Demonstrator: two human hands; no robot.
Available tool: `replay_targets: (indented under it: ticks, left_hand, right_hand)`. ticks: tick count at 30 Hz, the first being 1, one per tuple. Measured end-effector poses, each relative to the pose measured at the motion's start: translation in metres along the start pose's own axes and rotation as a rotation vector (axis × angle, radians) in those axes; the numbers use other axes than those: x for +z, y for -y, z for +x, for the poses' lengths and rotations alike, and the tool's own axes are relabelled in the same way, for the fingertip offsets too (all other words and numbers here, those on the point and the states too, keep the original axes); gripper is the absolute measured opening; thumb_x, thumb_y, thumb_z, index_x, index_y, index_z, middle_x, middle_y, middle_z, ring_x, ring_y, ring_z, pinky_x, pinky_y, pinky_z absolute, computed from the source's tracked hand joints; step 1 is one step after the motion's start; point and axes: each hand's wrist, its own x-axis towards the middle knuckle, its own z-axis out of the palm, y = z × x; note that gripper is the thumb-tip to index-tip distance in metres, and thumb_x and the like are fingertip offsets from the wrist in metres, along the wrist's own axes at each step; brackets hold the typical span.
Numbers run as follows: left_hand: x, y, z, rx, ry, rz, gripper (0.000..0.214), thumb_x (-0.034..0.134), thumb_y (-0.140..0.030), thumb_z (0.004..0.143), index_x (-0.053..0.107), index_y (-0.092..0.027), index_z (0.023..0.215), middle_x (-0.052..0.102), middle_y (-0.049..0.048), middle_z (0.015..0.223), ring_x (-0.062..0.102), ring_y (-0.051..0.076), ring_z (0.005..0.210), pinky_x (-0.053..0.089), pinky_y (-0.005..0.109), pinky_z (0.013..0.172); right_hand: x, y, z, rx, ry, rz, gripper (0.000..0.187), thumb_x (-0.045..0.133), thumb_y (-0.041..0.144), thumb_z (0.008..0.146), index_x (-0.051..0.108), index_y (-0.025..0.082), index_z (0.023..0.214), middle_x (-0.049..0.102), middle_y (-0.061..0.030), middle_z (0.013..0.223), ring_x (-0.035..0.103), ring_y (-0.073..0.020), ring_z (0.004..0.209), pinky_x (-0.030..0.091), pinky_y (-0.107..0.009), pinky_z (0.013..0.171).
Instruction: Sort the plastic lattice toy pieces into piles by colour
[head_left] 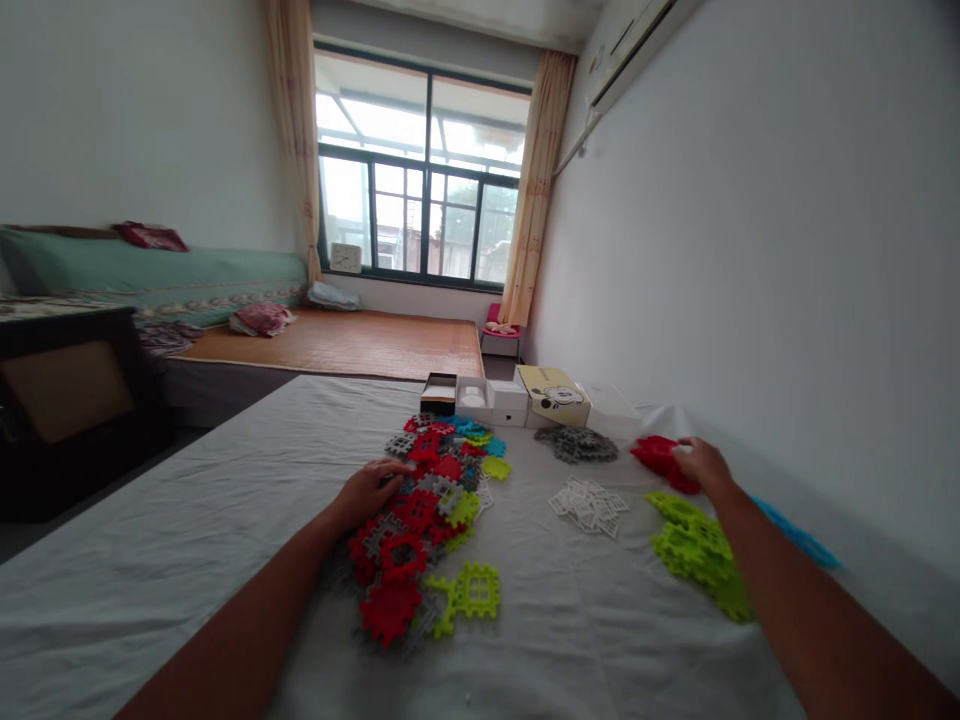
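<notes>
A long heap of mixed interlocking plastic building pieces (pixel 405 555), mostly red, grey and lime green, lies on the cloth in front of me. My left hand (pixel 373 492) rests against its left side, fingers stretched onto the pieces with nothing visibly gripped. Far to the right, my right hand (pixel 703 465) has its fingers closed at a small pile of red pieces (pixel 655 453) and seems to pinch one; a whitish spot by the fingertips is unclear. Lime green pieces (pixel 694 545) are piled beside my right forearm, which partly covers them. Blue pieces (pixel 799 535) lie beyond it.
White lattice pieces (pixel 589 505) and a dark grey pile (pixel 576 444) lie between my hands. Along the far edge stand a black box (pixel 439 393), white boxes (pixel 504 402) and a yellow box (pixel 553 397). The wall is close on the right; a bed (pixel 352 340) lies beyond.
</notes>
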Motion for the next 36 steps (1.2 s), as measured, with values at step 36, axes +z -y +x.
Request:
replay_targets:
  ticks: [36]
  left_hand:
    - [0.009,-0.022,-0.006,-0.111,-0.113,-0.332,0.042,0.040,-0.043,0.084,0.069,-0.014,0.091,0.070,0.0044,0.083,0.061,0.018,0.080,0.045,0.024,0.072]
  right_hand:
    - [0.087,0.217,-0.216,-0.346,0.726,0.806,0.029,0.056,0.040,0.077,0.061,0.020,0.096,0.066,-0.0042,0.078,0.061,-0.0182,0.066,0.050,-0.030,0.061]
